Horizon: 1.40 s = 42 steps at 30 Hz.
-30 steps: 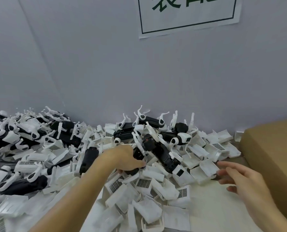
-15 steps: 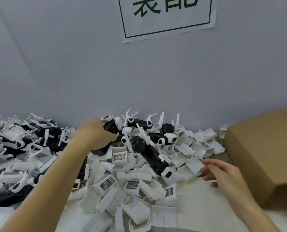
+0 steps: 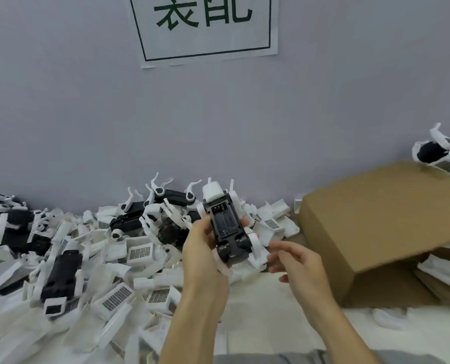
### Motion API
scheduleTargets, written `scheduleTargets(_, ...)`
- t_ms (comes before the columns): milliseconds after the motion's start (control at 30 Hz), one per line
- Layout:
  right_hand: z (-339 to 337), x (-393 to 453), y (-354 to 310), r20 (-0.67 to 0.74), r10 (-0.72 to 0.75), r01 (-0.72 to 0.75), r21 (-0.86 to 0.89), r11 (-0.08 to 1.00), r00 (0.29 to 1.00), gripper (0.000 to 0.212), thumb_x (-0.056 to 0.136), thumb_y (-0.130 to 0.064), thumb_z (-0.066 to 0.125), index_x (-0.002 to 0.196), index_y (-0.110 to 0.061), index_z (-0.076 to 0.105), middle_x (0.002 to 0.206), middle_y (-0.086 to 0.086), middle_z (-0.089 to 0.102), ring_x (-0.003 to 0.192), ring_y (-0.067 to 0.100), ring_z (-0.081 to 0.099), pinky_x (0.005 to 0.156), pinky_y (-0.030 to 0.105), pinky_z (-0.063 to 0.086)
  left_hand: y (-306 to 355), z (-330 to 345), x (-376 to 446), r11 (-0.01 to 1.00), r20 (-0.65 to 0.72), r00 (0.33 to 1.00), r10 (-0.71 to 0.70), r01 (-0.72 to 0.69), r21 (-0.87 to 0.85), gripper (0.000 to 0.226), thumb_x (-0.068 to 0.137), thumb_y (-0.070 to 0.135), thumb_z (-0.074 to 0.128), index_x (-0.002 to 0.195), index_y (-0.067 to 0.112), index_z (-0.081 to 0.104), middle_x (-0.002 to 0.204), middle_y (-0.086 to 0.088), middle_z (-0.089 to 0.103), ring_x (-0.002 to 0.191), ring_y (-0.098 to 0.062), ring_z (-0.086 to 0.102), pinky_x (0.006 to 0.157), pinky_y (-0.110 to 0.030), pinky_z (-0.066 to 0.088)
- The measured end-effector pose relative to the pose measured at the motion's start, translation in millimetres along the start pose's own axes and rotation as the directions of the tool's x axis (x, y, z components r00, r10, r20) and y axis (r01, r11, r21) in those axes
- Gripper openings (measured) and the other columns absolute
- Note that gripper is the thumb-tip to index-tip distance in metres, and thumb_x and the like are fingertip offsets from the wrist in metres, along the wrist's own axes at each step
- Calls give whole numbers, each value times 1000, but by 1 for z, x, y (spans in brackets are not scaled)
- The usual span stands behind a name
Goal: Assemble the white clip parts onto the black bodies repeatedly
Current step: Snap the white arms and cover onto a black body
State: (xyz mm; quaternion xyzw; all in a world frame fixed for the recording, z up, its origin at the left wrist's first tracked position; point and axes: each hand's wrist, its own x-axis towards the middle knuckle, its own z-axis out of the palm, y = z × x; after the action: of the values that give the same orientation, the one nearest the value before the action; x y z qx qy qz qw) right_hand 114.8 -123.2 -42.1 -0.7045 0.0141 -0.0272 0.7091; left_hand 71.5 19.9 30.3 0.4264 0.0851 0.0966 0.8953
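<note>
At the bottom edge, a strip of grey clothing (image 3: pixel 245 358) is visible, with both forearms extending forward over the white work surface (image 3: pixel 271 324).

The left hand (image 3: pixel 205 248) grasps 1 black body (image 3: pixel 228 232), fingers curled round its left side and underside, holding it raised above the surface with its open compartment facing the camera. White parts are already fitted to this body at its far end and along its right side. The right hand (image 3: pixel 297 261) is just beside the body's lower right corner, fingers loosely spread and grasping nothing; contact with the body cannot be confirmed.

To the left, a dense pile of loose white clip parts (image 3: pixel 140 252), several showing grid-pattern faces, covers the surface. Another black body with white fittings (image 3: pixel 61 277) lies on this pile at near left. Behind the held body, further black bodies (image 3: pixel 174 198) with upright white arms lie against the wall, partly hidden by the left hand and the held body. More black bodies (image 3: pixel 16 227) are heaped at far left.

To the right, a brown cardboard box (image 3: pixel 376 219) stands close to the right hand, its flap tilted; white parts (image 3: pixel 439 271) show under it. 1 black-and-white unit (image 3: pixel 439 153) rests on the box's far right corner.

On the grey wall (image 3: pixel 87 114) hangs a white sign (image 3: pixel 205 27) with green characters.
</note>
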Motion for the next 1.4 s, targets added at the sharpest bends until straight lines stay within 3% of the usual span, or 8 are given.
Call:
scheduleTargets(100, 0, 1, 1, -2, -33, 33, -29, 999, 999, 31, 98, -2, 50, 98, -20, 75, 76, -2, 74, 62, 5, 65, 57, 20, 47, -23, -5, 13, 997, 34, 999, -5, 2, 83, 37, 102, 27, 46, 114, 0, 69, 105, -23, 73, 86, -36, 70, 67, -43, 62)
scheduleTargets(200, 1, 0, 1, -39, -88, 87, -20, 996, 995, 33, 99, 2, 48, 100, -17, 75, 82, 3, 75, 63, 8, 67, 54, 14, 47, -38, -16, 22, 991, 73, 997, 28, -38, 131, 33, 105, 28, 44, 118, 12, 70, 111, -17, 73, 97, -36, 70, 92, -58, 55)
scheduleTargets(367, 3, -13, -2, 15, -173, 173, -133, 976, 985, 39, 96, 7, 45, 108, -16, 74, 92, -5, 77, 79, 7, 72, 66, 15, 52, -55, -23, 29, 942, 63, 990, 127, -140, 306, 34, 107, 24, 40, 108, 27, 74, 108, -10, 76, 106, -33, 70, 98, -55, 53)
scheduleTargets(467, 0, -18, -8, 86, -223, 237, -222, 946, 971, 44, 92, 6, 50, 110, -28, 71, 92, -12, 77, 87, 8, 72, 79, 23, 57, -57, -7, 32, 919, 38, 986, 160, -163, 359, 34, 106, 22, 41, 104, 32, 73, 109, -9, 74, 99, -21, 70, 90, -38, 58)
scheduleTargets(567, -4, -22, -11, 145, -267, 298, -268, 916, 953, 48, 92, 0, 58, 100, -47, 59, 94, -28, 71, 91, 0, 68, 77, 14, 52, -60, 8, 30, 935, 4, 989, 150, -144, 325, 29, 106, 21, 44, 106, 35, 69, 107, 5, 73, 85, 3, 68, 62, -9, 50)
scheduleTargets(733, 0, -23, -1, 248, -313, 374, -258, 891, 917, 36, 89, -25, 73, 118, -44, 63, 105, -24, 72, 102, -3, 66, 82, 14, 52, -74, 3, 21, 925, 86, 982, 167, -186, 330, 32, 105, 16, 47, 104, 37, 71, 86, 26, 73, 82, 10, 68, 61, -5, 49)
scheduleTargets(1000, 9, 1, 13, 85, -304, 315, -350, 882, 949, 29, 76, -40, 80, 101, -35, 66, 87, -13, 73, 83, -1, 67, 67, 13, 51, -81, -6, 44, 931, 167, 982, 88, -141, 337, 26, 101, 17, 53, 110, 24, 76, 118, -7, 73, 111, -15, 68, 89, -28, 50)
scheduleTargets(1400, 8, 7, 20, 35, -321, 303, -440, 846, 946, 30, 70, -48, 79, 89, -31, 64, 77, -13, 71, 73, 0, 66, 63, 16, 52, -88, -5, 49, 956, 125, 986, 108, -137, 258, 23, 101, 15, 52, 101, 18, 75, 107, -10, 74, 104, -21, 67, 99, -43, 51)
